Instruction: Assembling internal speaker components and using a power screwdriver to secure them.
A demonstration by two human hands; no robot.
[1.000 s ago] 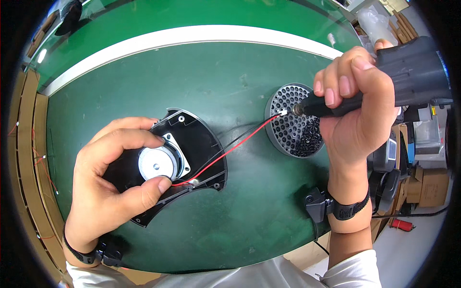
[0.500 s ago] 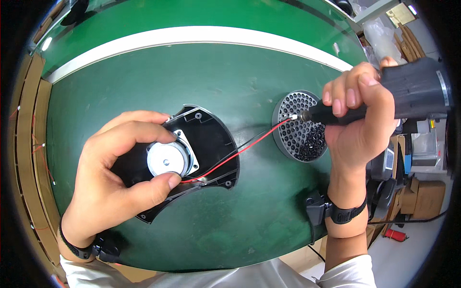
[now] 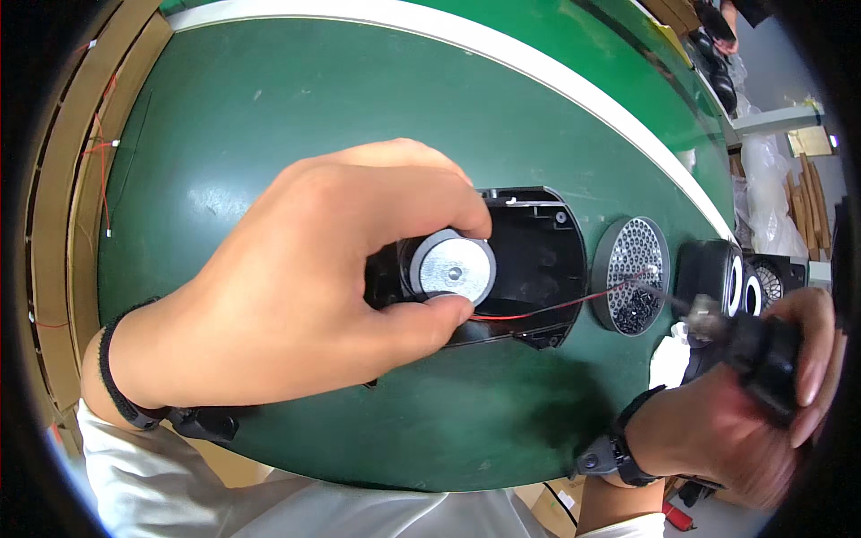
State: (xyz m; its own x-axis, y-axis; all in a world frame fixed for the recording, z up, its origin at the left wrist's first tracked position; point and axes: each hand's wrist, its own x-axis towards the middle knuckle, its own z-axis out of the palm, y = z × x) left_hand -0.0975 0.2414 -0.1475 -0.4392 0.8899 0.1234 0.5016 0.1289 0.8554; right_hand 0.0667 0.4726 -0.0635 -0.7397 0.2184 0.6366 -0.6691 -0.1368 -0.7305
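My left hand (image 3: 332,269) holds a round silver-backed speaker (image 3: 462,269) between thumb and fingers. The speaker lies over a curved black plastic shell (image 3: 543,255) on the green table; the hand hides the shell's left part. A red and black wire pair (image 3: 538,311) runs right from beside the speaker. At far right, my right hand (image 3: 722,430) grips a black power screwdriver (image 3: 762,350), both smeared by motion. Its tip points left, toward a round grey tray (image 3: 625,255) with holes, where loose black screws (image 3: 637,311) are heaped. Whether the wires touch the tip I cannot tell.
Cardboard strips (image 3: 58,233) with thin wires line the left edge. Black speaker housings (image 3: 704,273) stand right of the tray, near a white crumpled piece (image 3: 669,359). Plastic bags (image 3: 767,202) hang farther back. Another person's hand (image 3: 728,40) shows at upper right.
The view has turned. My right hand has carried the screwdriver away from above the tray, to the right and nearer me. My left hand still holds the speaker, now with its back of hand more on top.
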